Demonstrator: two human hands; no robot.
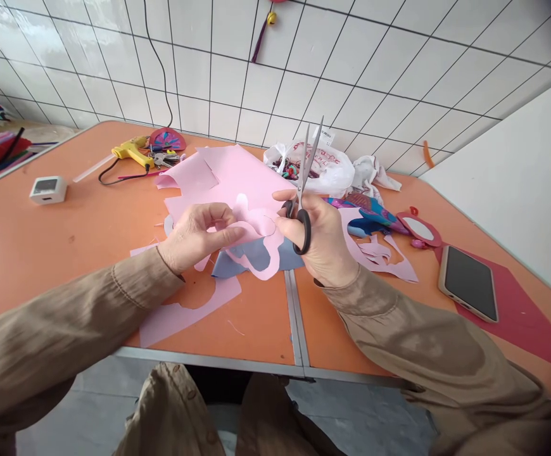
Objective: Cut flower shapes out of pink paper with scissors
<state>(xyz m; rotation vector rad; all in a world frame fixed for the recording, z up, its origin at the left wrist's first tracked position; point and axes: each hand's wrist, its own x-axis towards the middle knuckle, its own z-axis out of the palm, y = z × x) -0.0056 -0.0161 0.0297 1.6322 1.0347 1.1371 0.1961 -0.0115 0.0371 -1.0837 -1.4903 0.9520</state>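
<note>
My left hand (204, 235) pinches a pink felt cutout (256, 220) with rounded lobes between thumb and fingers. A curved pink offcut strip (268, 263) hangs below the cutout. My right hand (325, 237) is closed on a pair of scissors (310, 158) with black handles, the slightly parted blades pointing up and away from me. The right thumb and index finger are close to the cutout's right edge; whether they grip it I cannot tell. Behind both hands lies a large pink felt sheet (242, 168), and a blue-grey felt piece (230, 265) lies beneath.
A yellow glue gun (133, 152) and a small white device (48, 190) are at the left. Behind my right hand sits a white plastic bag (332, 168). A phone (470, 282) rests on red felt (527, 316) at the right. Pink scraps (190, 313) lie near the front edge.
</note>
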